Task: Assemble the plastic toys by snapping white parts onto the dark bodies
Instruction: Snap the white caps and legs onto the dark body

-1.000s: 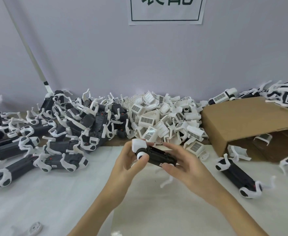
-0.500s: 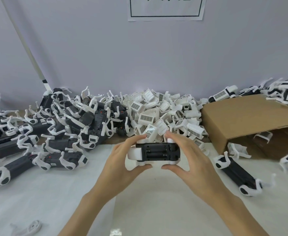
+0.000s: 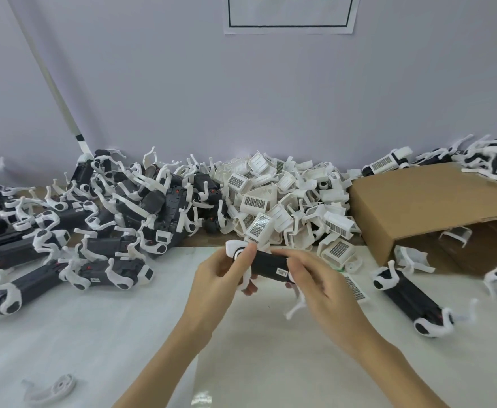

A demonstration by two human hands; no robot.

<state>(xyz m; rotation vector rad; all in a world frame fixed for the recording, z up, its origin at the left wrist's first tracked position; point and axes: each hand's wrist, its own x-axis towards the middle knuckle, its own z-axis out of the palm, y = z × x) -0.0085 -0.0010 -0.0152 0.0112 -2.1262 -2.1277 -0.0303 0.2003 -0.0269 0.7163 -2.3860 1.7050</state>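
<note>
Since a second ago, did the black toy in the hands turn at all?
Yes. The dark body has rolled over between the left hand and right hand; judged against the cardboard box, it stayed in nearly the same spot.

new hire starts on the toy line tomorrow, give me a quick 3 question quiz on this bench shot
1. True or false: both hands grip one dark body above the table.
2. Which lies directly behind the held body? A) pile of white parts B) cardboard box C) a bin of screws
3. Fill in: a loose white leg lies alone near the table's front ____ corner.

Key: 1 true, the left hand holds one end, the right hand the other. 2 A. 3 left.
</note>
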